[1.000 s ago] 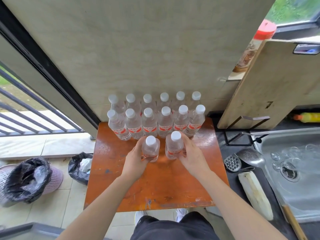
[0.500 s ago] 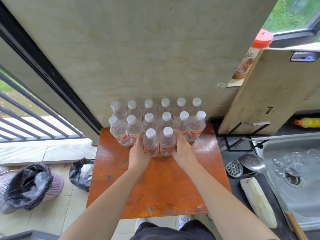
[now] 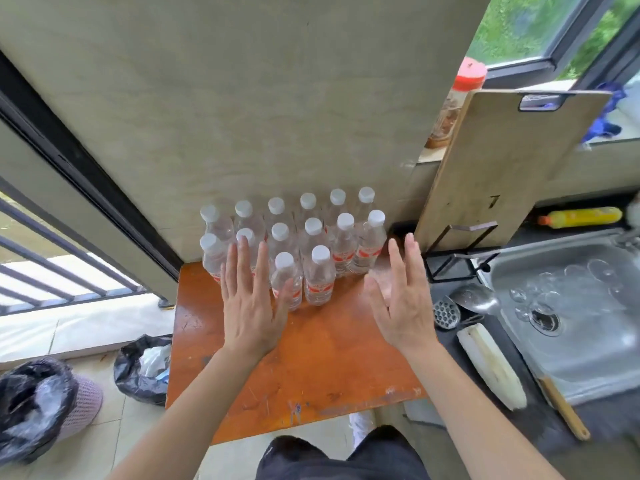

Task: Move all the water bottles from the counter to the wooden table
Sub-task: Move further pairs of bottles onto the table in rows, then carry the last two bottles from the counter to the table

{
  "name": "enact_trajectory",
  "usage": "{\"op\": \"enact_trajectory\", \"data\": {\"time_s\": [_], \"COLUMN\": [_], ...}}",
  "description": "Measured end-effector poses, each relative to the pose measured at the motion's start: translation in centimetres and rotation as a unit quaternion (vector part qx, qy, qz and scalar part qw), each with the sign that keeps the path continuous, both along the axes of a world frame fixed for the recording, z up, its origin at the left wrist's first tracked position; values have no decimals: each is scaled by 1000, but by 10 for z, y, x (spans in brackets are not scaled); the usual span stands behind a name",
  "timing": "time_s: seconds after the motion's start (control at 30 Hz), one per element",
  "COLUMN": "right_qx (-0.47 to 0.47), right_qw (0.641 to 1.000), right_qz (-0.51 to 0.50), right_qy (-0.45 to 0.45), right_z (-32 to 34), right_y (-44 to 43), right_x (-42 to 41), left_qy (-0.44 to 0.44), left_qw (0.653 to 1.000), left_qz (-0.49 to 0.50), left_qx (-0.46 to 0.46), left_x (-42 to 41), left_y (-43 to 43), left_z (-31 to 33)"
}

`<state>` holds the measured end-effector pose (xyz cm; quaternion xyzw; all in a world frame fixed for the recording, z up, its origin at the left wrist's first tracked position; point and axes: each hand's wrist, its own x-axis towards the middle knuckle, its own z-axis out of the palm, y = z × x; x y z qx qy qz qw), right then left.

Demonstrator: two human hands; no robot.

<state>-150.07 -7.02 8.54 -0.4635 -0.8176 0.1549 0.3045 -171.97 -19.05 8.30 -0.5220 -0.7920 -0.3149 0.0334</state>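
Fourteen water bottles [image 3: 313, 233] stand packed on the wooden table [image 3: 311, 351], at its 12 o'clock edge against the pale wall: two back rows of six, and two front bottles [image 3: 304, 280] side by side just ahead of them. No bottle shows on the dark counter [image 3: 485, 299] at 3 o'clock, so the move looks finished or close to it.

Both hands are empty, fingers spread flat. The left hand [image 3: 251, 306] hovers at about 10 o'clock of the front pair, its thumb right beside the nearer bottle; I cannot tell whether it touches. The right hand [image 3: 398, 299] hangs at 2 o'clock of the pair, well clear of plastic.

The risk sits in how tightly the bottles are packed. They are tall, narrow and light, with thin clear walls, so a knock from the left thumb or fingers could tip a front bottle into the row behind and set several toppling. One that rolled toward 9 o'clock would meet no lip on the tabletop and could drop to the tiled floor.

The bottles are smooth, round cylinders with white ribbed caps and red-and-white label bands. The table is orange-brown lacquered wood, glossy but scratched, with paint specks near its 6 o'clock edge. At 3 o'clock lie a brushed steel sink [image 3: 588, 368] and a leaning plywood cutting board [image 3: 502, 161].
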Motion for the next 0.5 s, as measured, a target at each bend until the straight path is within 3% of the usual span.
{"op": "enact_trajectory", "data": {"time_s": [0.13,0.5], "right_qx": [21,158], "right_qw": [994,934], "right_qz": [-99,-319], "right_qy": [-32,4], "right_z": [10,76], "right_y": [-27,-85], "right_x": [51,272], "left_qy": [-44,19], "left_qw": [998,957], "left_qz": [-54,-287], "left_qx": [-4,44], "left_x": [39,253], "left_y": [21,65], "left_z": [6,81]}}
